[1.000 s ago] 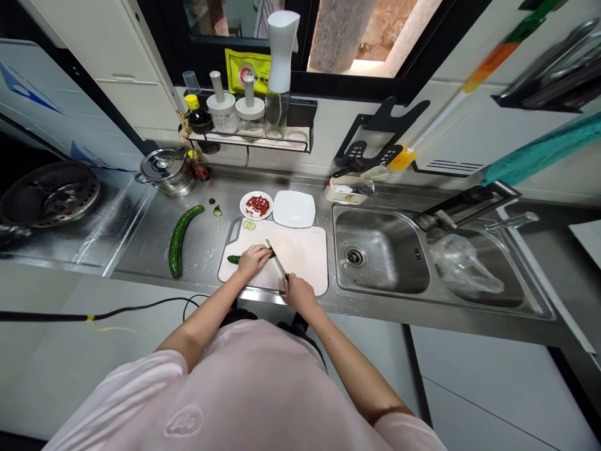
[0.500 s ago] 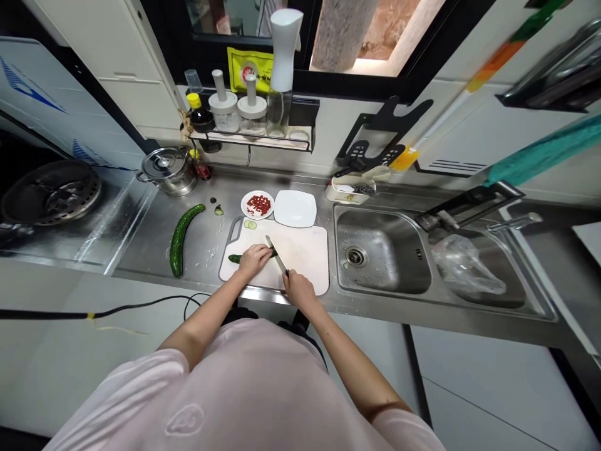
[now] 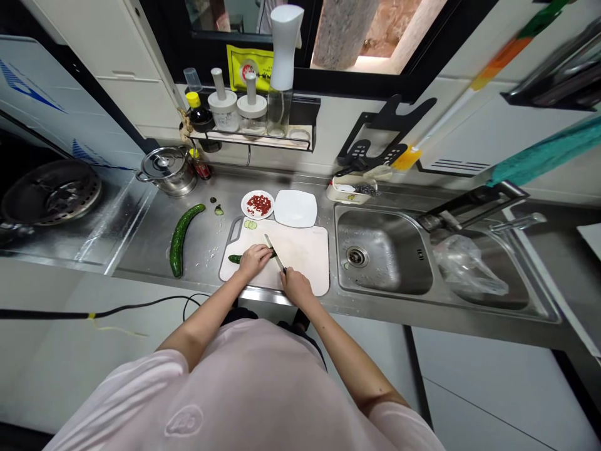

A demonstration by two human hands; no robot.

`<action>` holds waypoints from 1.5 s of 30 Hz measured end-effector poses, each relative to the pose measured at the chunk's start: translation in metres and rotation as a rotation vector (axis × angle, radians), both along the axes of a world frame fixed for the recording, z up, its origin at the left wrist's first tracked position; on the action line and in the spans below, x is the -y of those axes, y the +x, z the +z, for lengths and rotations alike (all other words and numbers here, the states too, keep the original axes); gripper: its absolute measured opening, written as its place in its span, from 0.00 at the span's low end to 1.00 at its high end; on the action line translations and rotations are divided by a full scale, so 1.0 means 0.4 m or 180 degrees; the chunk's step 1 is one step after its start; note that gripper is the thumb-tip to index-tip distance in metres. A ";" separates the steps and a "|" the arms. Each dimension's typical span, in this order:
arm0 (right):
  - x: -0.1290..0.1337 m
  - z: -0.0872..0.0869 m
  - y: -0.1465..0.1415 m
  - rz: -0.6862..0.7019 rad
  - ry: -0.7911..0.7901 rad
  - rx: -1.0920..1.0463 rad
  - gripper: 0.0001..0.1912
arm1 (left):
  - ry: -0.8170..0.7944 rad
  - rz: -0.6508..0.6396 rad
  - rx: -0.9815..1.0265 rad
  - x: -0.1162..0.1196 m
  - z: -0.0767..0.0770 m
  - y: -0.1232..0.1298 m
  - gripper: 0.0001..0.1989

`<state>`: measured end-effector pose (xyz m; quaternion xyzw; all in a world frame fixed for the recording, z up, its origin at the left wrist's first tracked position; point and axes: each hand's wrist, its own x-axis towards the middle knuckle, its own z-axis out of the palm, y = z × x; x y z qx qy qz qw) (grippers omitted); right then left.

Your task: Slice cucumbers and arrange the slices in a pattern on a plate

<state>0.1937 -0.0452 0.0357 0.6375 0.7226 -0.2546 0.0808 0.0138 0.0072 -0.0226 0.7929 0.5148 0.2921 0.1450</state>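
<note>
Two hands are working at frame centre: the left hand [image 3: 255,261] is pinning a cucumber piece [image 3: 236,259] with curled, gripping fingers on a white cutting board [image 3: 305,257], while the right hand [image 3: 298,289] is closing its fingers around a kitchen knife [image 3: 275,254], keeping the blade just beside them.

My head-worn camera faces forward and down, close over my left hand [image 3: 254,262] and right hand [image 3: 297,288] at mid-frame, my pink shirt [image 3: 235,388] filling the frame's bottom.

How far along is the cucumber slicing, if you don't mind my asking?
Some slices already lie on the cutting board. In hand: the left hand steadies a short cucumber piece while the right hand cuts with a kitchen knife. Still to do: a longer cucumber on the steel counter, seemingly uncut.
</note>
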 end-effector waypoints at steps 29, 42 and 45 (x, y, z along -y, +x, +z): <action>0.056 -0.004 0.006 -0.0204 -0.0094 0.0155 0.18 | 0.0043 0.0049 -0.0006 0.003 0.005 0.001 0.10; -0.022 -0.009 -0.048 -0.0243 0.0061 0.0058 0.17 | -0.0026 0.0061 0.0005 0.005 0.008 0.002 0.11; -0.018 -0.005 -0.046 -0.0233 0.0078 0.0045 0.17 | -0.0034 0.0053 0.0009 0.007 0.010 0.003 0.11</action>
